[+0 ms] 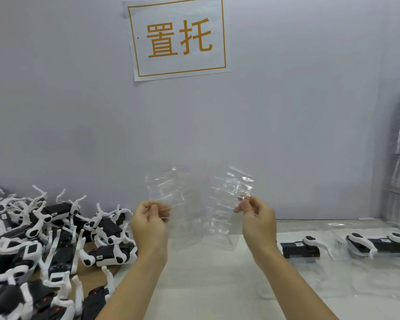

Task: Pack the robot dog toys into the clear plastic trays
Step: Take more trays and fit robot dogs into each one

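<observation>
Pinching 1 clear tray (171,199) in left hand (148,218) | right hand (256,215) pinches another (226,204) (edges faint) | dog pile (44,239) cropped left

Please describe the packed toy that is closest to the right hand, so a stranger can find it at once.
Start at the sign on the wall and go down to the right hand holding a clear tray. Just right of that wrist, on the table, lies a black and white toy in a tray. A second packed toy lies farther right; the pile on the left is loose, unpacked.

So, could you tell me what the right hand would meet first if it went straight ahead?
Probably the pale wall; beyond the right hand and its clear tray nothing else shows, though depth is unclear.
</observation>
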Demonstrator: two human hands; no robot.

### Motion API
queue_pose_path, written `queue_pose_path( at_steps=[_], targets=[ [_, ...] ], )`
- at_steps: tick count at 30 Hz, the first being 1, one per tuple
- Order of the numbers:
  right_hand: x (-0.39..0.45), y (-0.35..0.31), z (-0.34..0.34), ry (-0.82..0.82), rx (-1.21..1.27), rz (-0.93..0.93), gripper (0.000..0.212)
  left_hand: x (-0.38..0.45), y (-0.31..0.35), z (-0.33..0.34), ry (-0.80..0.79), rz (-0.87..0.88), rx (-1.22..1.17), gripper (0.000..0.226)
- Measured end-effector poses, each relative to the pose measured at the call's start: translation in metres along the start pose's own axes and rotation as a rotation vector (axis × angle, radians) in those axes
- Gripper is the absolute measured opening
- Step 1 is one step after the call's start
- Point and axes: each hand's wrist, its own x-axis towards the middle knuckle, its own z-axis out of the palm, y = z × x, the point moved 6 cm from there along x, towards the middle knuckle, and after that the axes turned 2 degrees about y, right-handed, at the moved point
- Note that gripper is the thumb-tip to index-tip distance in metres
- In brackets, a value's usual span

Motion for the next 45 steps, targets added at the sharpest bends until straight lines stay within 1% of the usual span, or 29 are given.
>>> queue_pose_path(
  at_steps=[4, 7, 8, 9, 11, 14, 16, 18, 20, 21, 22, 23, 25, 27, 29, 32, 33, 36, 38, 40, 41, 43, 45],
  targets=[
    [0.009, 0.001, -0.019, 0.176, 0.056, 0.024, 0.021, 0.009, -0.017, -0.019, 0.208, -0.154, -0.148, 0.033],
    [0.012, 0.005, -0.027, 0.243, 0.105, 0.070, 0.022, 0.006, -0.035, -0.023, 0.279, -0.295, -0.312, 0.031],
    [0.013, 0.006, -0.029, 0.258, 0.118, 0.088, 0.022, 0.005, -0.043, -0.023, 0.289, -0.346, -0.333, 0.031],
    [0.013, 0.008, -0.031, 0.273, 0.131, 0.102, 0.021, 0.003, -0.052, -0.023, 0.290, -0.403, -0.315, 0.031],
    [0.015, 0.008, -0.035, 0.298, 0.161, 0.110, 0.021, -0.002, -0.073, -0.026, 0.265, -0.539, -0.190, 0.029],
    [0.015, 0.005, -0.041, 0.336, 0.223, 0.104, 0.021, -0.008, -0.101, -0.027, 0.122, -0.733, -0.062, 0.011],
    [0.015, 0.004, -0.044, 0.354, 0.276, 0.103, 0.027, -0.011, -0.108, -0.030, 0.030, -0.782, 0.082, 0.007],
    [0.014, 0.004, -0.046, 0.360, 0.319, 0.107, 0.029, -0.008, -0.104, -0.035, 0.010, -0.709, 0.253, 0.012],
    [0.013, 0.003, -0.045, 0.348, 0.349, 0.116, 0.028, -0.001, -0.095, -0.040, 0.061, -0.561, 0.344, 0.021],
    [0.012, 0.002, -0.044, 0.337, 0.365, 0.120, 0.029, 0.002, -0.090, -0.040, 0.068, -0.497, 0.358, 0.020],
    [0.011, 0.001, -0.042, 0.325, 0.383, 0.124, 0.031, 0.004, -0.087, -0.037, 0.049, -0.455, 0.360, 0.014],
    [0.011, 0.000, -0.040, 0.312, 0.398, 0.129, 0.032, 0.003, -0.086, -0.033, 0.010, -0.436, 0.352, 0.007],
    [0.009, -0.001, -0.037, 0.284, 0.418, 0.147, 0.031, 0.000, -0.089, -0.022, -0.101, -0.463, 0.251, 0.013],
    [0.009, 0.000, -0.035, 0.245, 0.418, 0.161, 0.025, -0.007, -0.093, -0.010, -0.218, -0.528, 0.133, 0.019],
    [0.008, 0.001, -0.031, 0.193, 0.408, 0.169, 0.020, -0.011, -0.090, -0.004, -0.281, -0.500, 0.162, 0.018],
    [0.007, 0.002, -0.023, 0.109, 0.433, 0.207, 0.011, -0.011, -0.069, -0.002, -0.306, -0.289, 0.305, 0.020],
    [0.006, 0.002, -0.019, 0.075, 0.445, 0.221, 0.007, -0.012, -0.058, 0.001, -0.309, -0.219, 0.314, 0.021],
    [0.003, -0.001, -0.008, -0.038, 0.450, 0.241, 0.006, -0.018, -0.023, 0.015, -0.349, -0.065, 0.218, 0.021],
    [0.000, -0.006, 0.000, -0.106, 0.448, 0.243, 0.005, -0.025, 0.001, 0.025, -0.413, 0.039, 0.152, 0.015],
    [-0.001, -0.011, 0.006, -0.126, 0.415, 0.232, 0.007, -0.032, 0.020, 0.032, -0.461, 0.158, 0.147, 0.021],
    [-0.002, -0.013, 0.007, -0.118, 0.388, 0.224, 0.009, -0.035, 0.028, 0.034, -0.456, 0.225, 0.171, 0.025],
    [-0.001, -0.015, 0.010, -0.097, 0.381, 0.223, 0.014, -0.037, 0.040, 0.033, -0.399, 0.357, 0.227, 0.030],
    [-0.003, -0.018, 0.014, -0.085, 0.454, 0.248, 0.019, -0.039, 0.047, 0.031, -0.349, 0.454, 0.266, 0.031]
  ],
)
